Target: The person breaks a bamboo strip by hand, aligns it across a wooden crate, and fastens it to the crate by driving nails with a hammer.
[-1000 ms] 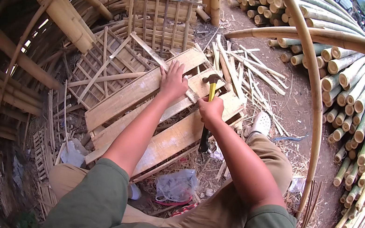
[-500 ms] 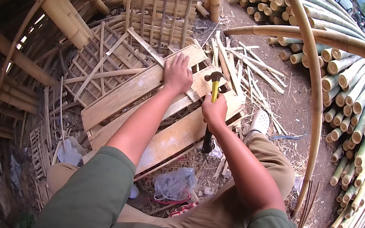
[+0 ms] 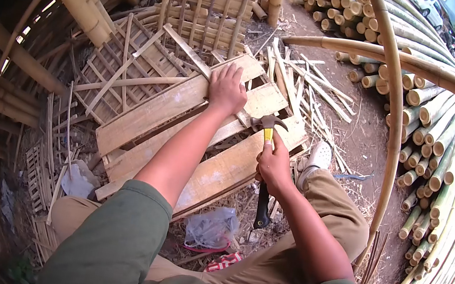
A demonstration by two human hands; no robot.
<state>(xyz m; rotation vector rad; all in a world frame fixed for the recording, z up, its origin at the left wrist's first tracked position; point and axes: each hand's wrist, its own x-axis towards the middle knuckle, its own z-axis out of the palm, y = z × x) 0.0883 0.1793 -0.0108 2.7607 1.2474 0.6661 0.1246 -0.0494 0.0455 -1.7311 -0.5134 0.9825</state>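
A slatted wooden pallet-like frame (image 3: 142,120) of pale boards lies tilted in front of me. My left hand (image 3: 227,90) rests on its upper board, fingers laid out over a thin bamboo strip (image 3: 185,49). The strip passes under that hand, and its other end shows near the hammer head. My right hand (image 3: 275,164) is wrapped round a claw hammer (image 3: 268,133) with a yellow neck and black grip. The hammer head is just over the gap between the middle and nearest boards; contact cannot be made out. Any nail is too small to see.
Split bamboo offcuts (image 3: 307,83) lie beyond the frame. Bamboo lattice panels (image 3: 200,11) stand behind it. At right are stacked bamboo poles (image 3: 438,132) and a curved upright pole (image 3: 390,137). A clear plastic bag (image 3: 211,228) lies between my legs.
The hammer has come down toward the boards, its head now lower and nearer me. My left hand stays on the strip, its fingers closer together. The view has shifted slightly.
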